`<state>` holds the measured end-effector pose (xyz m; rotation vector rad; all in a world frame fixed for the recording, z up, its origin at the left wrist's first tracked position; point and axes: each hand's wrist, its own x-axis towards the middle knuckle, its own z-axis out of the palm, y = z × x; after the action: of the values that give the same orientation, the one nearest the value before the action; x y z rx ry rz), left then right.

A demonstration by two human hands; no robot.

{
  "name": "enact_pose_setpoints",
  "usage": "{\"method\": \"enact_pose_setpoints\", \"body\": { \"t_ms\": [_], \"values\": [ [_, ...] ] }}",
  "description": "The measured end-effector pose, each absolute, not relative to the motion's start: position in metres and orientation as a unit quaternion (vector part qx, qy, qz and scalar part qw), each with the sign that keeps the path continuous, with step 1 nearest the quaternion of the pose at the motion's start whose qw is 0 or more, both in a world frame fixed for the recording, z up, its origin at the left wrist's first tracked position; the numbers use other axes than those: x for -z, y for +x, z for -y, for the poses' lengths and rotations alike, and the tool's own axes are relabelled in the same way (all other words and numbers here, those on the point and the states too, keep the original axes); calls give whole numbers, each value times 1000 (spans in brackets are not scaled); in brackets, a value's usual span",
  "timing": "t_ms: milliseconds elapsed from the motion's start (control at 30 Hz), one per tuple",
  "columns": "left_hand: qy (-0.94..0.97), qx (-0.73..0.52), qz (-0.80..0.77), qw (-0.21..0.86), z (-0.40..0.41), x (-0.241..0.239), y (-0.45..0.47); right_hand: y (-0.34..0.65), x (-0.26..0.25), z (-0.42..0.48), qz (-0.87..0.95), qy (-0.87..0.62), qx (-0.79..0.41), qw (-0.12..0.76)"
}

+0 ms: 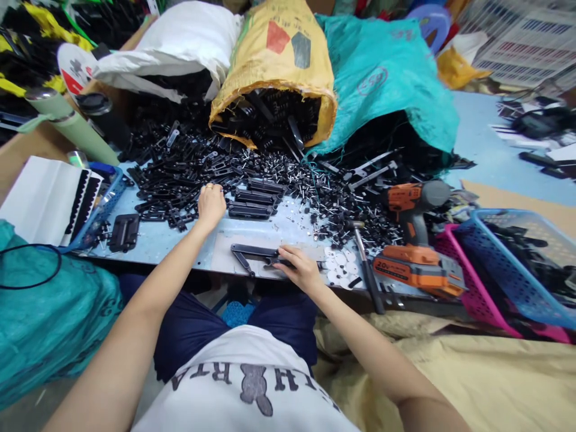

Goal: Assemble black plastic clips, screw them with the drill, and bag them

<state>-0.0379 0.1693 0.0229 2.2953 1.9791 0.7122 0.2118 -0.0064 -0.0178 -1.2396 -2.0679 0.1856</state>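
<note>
My left hand (pixel 211 206) reaches to the edge of a heap of small black plastic links (pixel 173 174). Its fingers are curled together, and whatever they pinch is hidden. My right hand (pixel 300 268) grips the right end of a black jointed bracket (pixel 252 249) close to the table's front edge. One thin arm of this bracket angles down and left from its far end. Between and beyond my hands lies a row of several black slotted bars (pixel 252 201), just right of my left fingers.
An orange cordless drill (pixel 411 240) and a hammer (pixel 366 270) lie to the right, beside white discs (pixel 341 267) and scattered pins (pixel 310 180). Behind are a yellow sack (pixel 288 42) and a teal sack (pixel 382 72). Baskets flank the table, including a blue basket (pixel 531 270).
</note>
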Motion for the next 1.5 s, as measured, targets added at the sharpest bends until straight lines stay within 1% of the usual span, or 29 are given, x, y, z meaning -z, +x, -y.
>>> {"method": "enact_pose_setpoints", "body": {
  "t_ms": [133, 233, 367, 467, 600, 700, 767, 900, 933, 1000, 1067, 1133, 1233, 1367, 1500],
  "values": [
    [776, -226, -588, 19, -180, -32, -9, 221, 28, 5, 822, -463, -99, 317],
    [773, -210, -599, 22, -211, -37, 17, 222, 30, 4, 829, -462, -103, 297],
    [753, -153, -637, 59, -270, -44, 41, 222, 29, 3, 832, -454, -88, 307],
    [739, -121, -657, 88, -298, -45, 54, 225, 33, 2, 839, -444, -67, 307],
    [748, -123, -644, 103, -307, -44, 66, 228, 37, 1, 840, -452, -71, 292],
    [759, -142, -627, 101, -298, -44, 58, 228, 36, 1, 837, -456, -77, 291],
    [759, -199, -599, 156, -278, -45, 41, 227, 35, 1, 838, -454, -75, 295],
    [685, -346, -503, 397, -204, -37, -8, 225, 32, 2, 834, -464, -82, 288],
    [657, -376, -491, 431, -182, -32, -20, 225, 32, 2, 832, -469, -88, 284],
    [605, -426, -492, 459, -138, -21, -38, 224, 32, 3, 828, -475, -98, 282],
    [571, -460, -507, 453, -102, -7, -47, 223, 33, 4, 822, -481, -103, 286],
    [569, -480, -519, 421, -77, 7, -48, 222, 35, 4, 818, -486, -108, 289],
    [603, -482, -538, 339, -56, 24, -41, 221, 34, 4, 817, -490, -106, 286],
    [641, -467, -565, 226, -49, 36, -35, 219, 31, 5, 818, -490, -96, 287],
    [724, -439, -521, 107, -48, 38, -42, 219, 32, 6, 821, -484, -96, 287]
  ]
}}
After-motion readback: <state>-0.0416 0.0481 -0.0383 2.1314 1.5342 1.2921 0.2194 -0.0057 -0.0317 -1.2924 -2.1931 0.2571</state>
